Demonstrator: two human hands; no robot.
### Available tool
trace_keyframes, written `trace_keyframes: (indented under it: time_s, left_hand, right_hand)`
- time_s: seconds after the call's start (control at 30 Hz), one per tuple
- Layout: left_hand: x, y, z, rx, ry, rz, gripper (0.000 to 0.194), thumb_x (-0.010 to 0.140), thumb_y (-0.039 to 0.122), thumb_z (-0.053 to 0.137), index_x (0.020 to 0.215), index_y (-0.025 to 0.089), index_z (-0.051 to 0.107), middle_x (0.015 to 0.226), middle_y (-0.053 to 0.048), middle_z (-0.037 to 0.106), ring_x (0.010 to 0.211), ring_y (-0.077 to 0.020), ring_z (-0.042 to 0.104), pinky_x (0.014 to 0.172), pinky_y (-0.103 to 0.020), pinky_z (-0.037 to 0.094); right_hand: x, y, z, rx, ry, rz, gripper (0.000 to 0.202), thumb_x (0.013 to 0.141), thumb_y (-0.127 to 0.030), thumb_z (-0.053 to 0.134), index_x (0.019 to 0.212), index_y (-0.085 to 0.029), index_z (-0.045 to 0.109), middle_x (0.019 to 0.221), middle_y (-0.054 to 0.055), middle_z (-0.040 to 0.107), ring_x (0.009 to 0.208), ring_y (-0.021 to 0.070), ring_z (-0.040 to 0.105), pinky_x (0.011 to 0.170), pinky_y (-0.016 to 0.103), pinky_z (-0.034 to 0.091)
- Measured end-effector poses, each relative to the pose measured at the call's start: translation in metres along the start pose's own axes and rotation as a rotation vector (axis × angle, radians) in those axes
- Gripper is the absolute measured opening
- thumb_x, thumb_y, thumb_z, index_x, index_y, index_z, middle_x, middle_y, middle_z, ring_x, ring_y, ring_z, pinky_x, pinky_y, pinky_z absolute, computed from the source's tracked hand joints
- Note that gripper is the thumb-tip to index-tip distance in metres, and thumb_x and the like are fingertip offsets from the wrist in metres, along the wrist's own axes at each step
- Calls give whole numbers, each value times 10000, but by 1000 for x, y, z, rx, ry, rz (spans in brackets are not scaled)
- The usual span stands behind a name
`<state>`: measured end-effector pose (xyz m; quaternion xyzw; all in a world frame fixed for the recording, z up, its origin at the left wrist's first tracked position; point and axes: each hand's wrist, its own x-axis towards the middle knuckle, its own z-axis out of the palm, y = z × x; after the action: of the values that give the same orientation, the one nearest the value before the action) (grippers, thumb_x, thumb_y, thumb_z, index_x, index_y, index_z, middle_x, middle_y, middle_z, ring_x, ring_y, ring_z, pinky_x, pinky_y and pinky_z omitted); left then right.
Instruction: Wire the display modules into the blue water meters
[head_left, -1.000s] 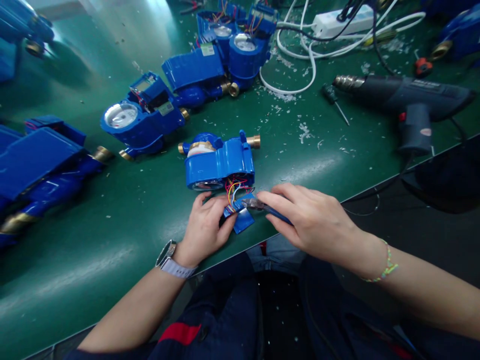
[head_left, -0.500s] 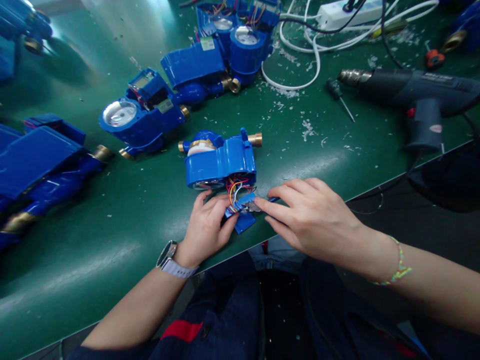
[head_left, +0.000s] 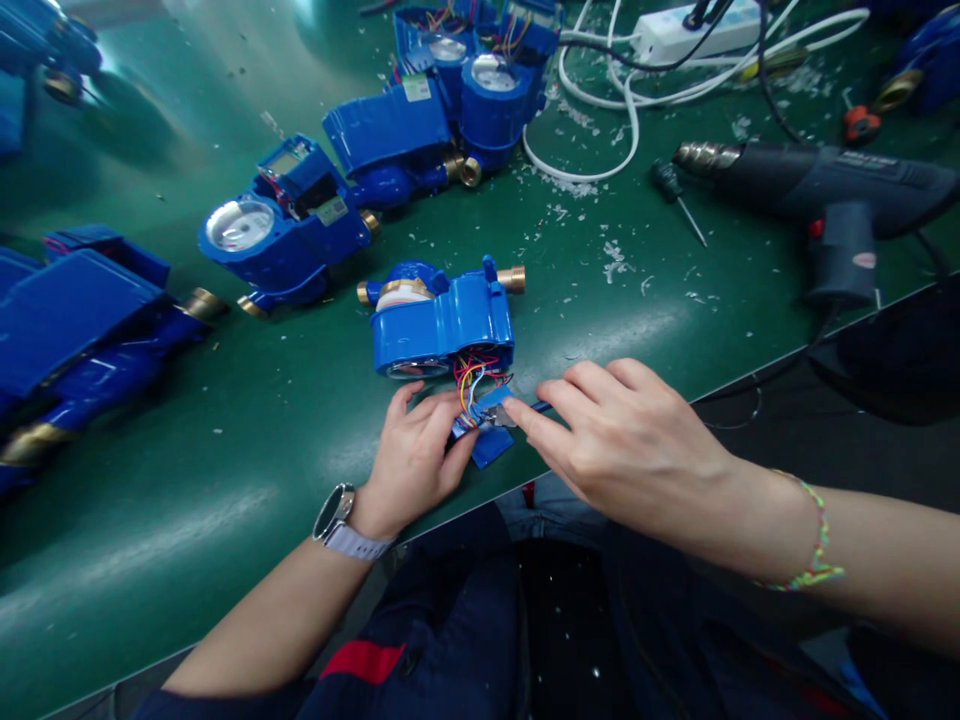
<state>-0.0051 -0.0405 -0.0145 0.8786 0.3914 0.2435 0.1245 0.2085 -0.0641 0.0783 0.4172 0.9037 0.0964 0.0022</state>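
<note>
A blue meter (head_left: 442, 325) with brass ends lies on its side, and coloured wires (head_left: 474, 385) run from it to a small blue wired part (head_left: 491, 402). My left hand (head_left: 420, 450) pinches the left end of that part between thumb and fingers. The index finger of my right hand (head_left: 615, 430) touches its right end. Beneath my right fingers a thin dark tool (head_left: 541, 406) shows in part; its grip is mostly hidden. A flat blue piece (head_left: 493, 446) lies just below the wired part.
More blue meters (head_left: 281, 230) stand to the left and behind on the green table (head_left: 300, 400). A heat gun (head_left: 825, 190), a screwdriver (head_left: 679, 200) and an orange-red object (head_left: 861, 124) lie at the right. A power strip (head_left: 697, 32) and white cable (head_left: 585, 178) are behind, among white scraps.
My right hand has shifted slightly, its wrist lower and further right, and its index finger has moved a little left over the wired part. My left hand looks nearly unmoved.
</note>
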Motion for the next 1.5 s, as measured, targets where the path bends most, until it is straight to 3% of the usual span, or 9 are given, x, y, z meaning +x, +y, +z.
trace_keyframes:
  time_s: [0.13,0.23,0.47,0.8,1.1,1.27,1.5]
  left_hand:
    - [0,-1,0,-3,-16,-15,206,900,198,543,1102,159,555,1037,-96,723,961,-225,678,1015,-459,384]
    - [1,-1,0,2,-1,-22,186,900,217,545,1072,151,565,1028,-103,724,953,-227,677,1009,-461,390]
    - [1,0,0,29,21,8,170,900,236,560,1046,151,582,1022,-103,726,962,-229,676,1011,-464,385]
    - [1,-2,0,32,-9,26,199,906,227,555,1086,143,569,1056,-116,716,1001,-242,669,1030,-477,363]
    - [1,-1,0,35,3,27,199,901,213,561,1088,146,559,1034,-111,725,951,-241,686,1006,-481,375]
    - [1,-2,0,35,8,9,191,905,212,554,1084,147,559,1019,-108,725,936,-237,687,991,-472,384]
    - [2,-2,-2,-9,2,-38,188,899,249,554,1059,153,576,1040,-102,716,977,-242,662,983,-461,396]
  right_hand:
    - [-8,5,10,82,4,48,318,910,-284,562,1204,-172,604,893,65,667,796,220,542,634,326,258]
    - [-13,8,15,125,17,90,280,877,-307,607,1124,-177,632,906,53,668,796,215,552,642,318,285]
    - [-11,6,13,116,51,69,252,926,-311,530,1108,-189,655,936,63,664,862,238,571,707,337,329]
    - [2,11,1,-16,-14,-40,185,904,-254,547,986,-158,682,802,86,645,733,218,536,608,320,230]
    - [3,5,-1,-66,24,-59,150,893,-162,521,860,-146,667,668,57,588,632,190,502,561,310,194]
    - [-2,8,10,23,25,-4,177,900,-253,554,980,-165,686,740,46,649,659,185,561,555,295,273]
    - [-14,23,23,309,228,199,263,951,-319,510,1107,-181,669,995,46,703,860,179,644,680,280,452]
